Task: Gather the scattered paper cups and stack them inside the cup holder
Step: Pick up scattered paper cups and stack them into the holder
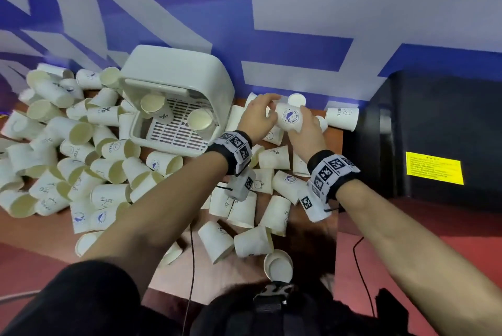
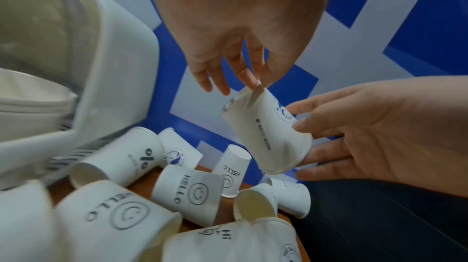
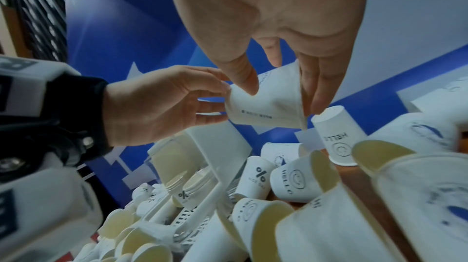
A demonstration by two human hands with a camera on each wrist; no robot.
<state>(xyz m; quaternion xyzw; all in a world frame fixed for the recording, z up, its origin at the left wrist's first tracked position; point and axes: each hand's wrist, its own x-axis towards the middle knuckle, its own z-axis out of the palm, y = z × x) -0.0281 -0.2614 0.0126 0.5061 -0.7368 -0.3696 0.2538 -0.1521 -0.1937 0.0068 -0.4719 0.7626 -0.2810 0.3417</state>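
Both hands hold one white paper cup [image 1: 289, 117] with a blue round logo, lying sideways above the table just right of the cup holder. My left hand [image 1: 269, 109] pinches its closed base end [image 2: 249, 90]. My right hand [image 1: 301, 125] grips the rim end, thumb on top and fingers underneath [image 3: 314, 94]. The cup holder [image 1: 176, 75] is a white box with its lid up and a slotted tray; two short cup stacks [image 1: 152, 105] [image 1: 201, 119] lie inside. Scattered cups [image 1: 54, 145] cover the table on the holder's left and in front of it.
More loose cups [image 1: 271, 200] lie under and between my forearms, several printed HELLO [image 2: 192, 192]. A black cabinet [image 1: 421, 132] with a yellow label stands against the table's right edge. A blue and white wall [image 1: 298, 23] is close behind. Cables hang at the table's front.
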